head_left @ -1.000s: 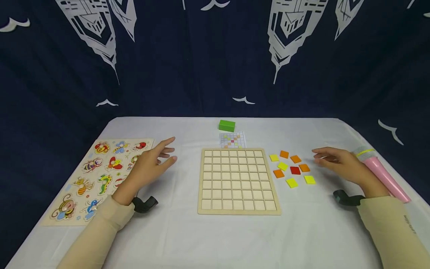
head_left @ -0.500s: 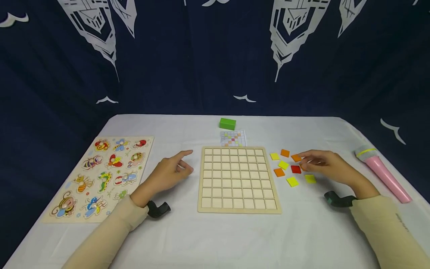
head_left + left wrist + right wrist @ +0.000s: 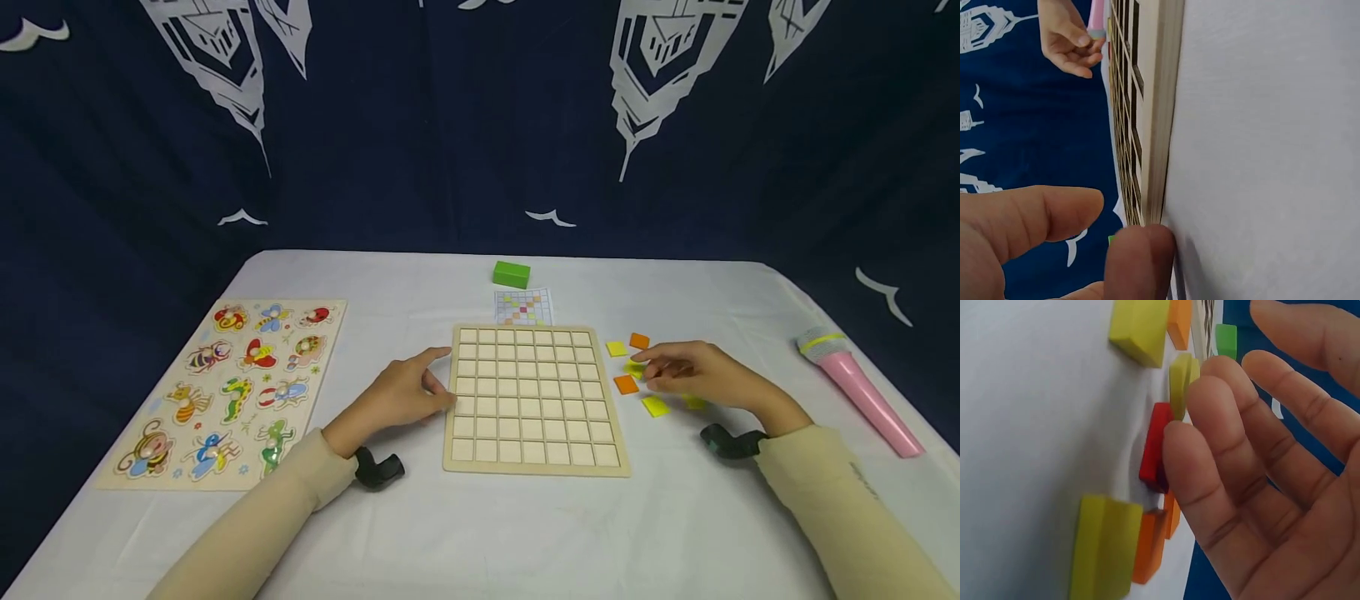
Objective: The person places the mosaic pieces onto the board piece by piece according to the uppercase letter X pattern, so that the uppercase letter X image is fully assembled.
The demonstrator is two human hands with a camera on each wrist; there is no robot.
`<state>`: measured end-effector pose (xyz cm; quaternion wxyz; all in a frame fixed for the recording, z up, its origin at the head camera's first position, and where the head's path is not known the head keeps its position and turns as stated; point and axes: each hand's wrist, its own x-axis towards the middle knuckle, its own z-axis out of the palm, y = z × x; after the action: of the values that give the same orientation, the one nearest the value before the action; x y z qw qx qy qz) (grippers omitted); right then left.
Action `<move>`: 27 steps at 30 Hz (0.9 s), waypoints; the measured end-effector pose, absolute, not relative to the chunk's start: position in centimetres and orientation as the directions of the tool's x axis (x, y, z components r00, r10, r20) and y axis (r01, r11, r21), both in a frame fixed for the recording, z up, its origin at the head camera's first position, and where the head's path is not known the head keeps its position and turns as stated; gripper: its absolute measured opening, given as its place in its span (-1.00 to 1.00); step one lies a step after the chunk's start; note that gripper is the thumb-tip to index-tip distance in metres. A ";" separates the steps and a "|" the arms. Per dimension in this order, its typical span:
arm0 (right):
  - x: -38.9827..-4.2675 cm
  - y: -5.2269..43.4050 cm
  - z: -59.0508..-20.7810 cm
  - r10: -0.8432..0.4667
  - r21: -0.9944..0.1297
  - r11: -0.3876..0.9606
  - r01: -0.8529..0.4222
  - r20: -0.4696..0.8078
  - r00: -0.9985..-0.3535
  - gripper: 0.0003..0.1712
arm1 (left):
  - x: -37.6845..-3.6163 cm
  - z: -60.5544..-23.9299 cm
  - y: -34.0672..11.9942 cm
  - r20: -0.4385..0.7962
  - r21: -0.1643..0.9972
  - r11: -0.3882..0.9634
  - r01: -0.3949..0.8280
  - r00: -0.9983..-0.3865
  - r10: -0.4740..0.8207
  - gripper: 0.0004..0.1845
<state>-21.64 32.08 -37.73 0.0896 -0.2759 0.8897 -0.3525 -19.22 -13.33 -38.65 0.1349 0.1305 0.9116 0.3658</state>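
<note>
A wooden grid board (image 3: 536, 470) lies flat on the table, its square cells bare. At its left edge is my left hand (image 3: 397, 393), with thumb and index fingertips right at the rim. The left wrist view shows a fingertip (image 3: 1141, 259) against the board's side, the thumb and fingers spread apart. My right hand (image 3: 701, 377) hovers over the loose square tiles right of the board, fingers relaxed and slightly bent, nothing between them. Close by its fingertips in the right wrist view are a red tile (image 3: 1154, 447), a yellow tile (image 3: 1105, 547) and an orange tile (image 3: 1149, 547).
Behind the board lie a colour-pattern card (image 3: 522, 310) and a green block (image 3: 512, 274). An insect-picture puzzle board (image 3: 247, 367) occupies the left side. A pink toy microphone (image 3: 870, 398) rests at the far right. A dark blue curtain (image 3: 450, 142) hangs behind the table.
My left hand has moved right, from over the puzzle board to the grid board's left edge. My right hand has moved left over the tiles, now covering the red one in the head view.
</note>
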 end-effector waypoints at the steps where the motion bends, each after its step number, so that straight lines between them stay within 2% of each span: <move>1: -21.7 31.9 -37.7 -0.557 -0.681 0.599 -0.421 0.024 -0.830 -0.58 | -19.3 -38.7 -13.3 -0.163 0.711 0.691 0.131 -0.925 0.344 -0.13; 6: -22.2 31.3 -37.8 -0.569 -0.697 0.596 -0.398 -0.018 -0.822 -0.60 | -19.6 -38.9 -13.5 -0.215 0.777 0.625 0.070 -0.904 0.369 -0.04; 11: -22.7 30.6 -37.9 -0.586 -0.684 0.606 -0.407 -0.037 -0.810 -0.66 | -19.6 -39.2 -13.5 -0.236 0.803 0.595 0.031 -0.900 0.366 -0.03; 18: -23.1 30.0 -38.1 -0.537 -0.631 0.683 -0.368 -0.092 -0.839 -0.68 | -19.8 -39.7 -13.5 -0.238 0.816 0.578 0.019 -0.900 0.365 -0.05; 27: -22.7 29.9 -37.8 -0.512 -0.581 0.721 -0.378 -0.078 -0.856 -0.74 | -19.8 -40.1 -13.4 -0.235 0.841 0.541 -0.007 -0.906 0.352 -0.06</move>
<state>-22.74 29.87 -37.76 0.1171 -0.2419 0.9202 -0.2847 -19.79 -13.38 -40.13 0.1921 0.1006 0.8566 0.4682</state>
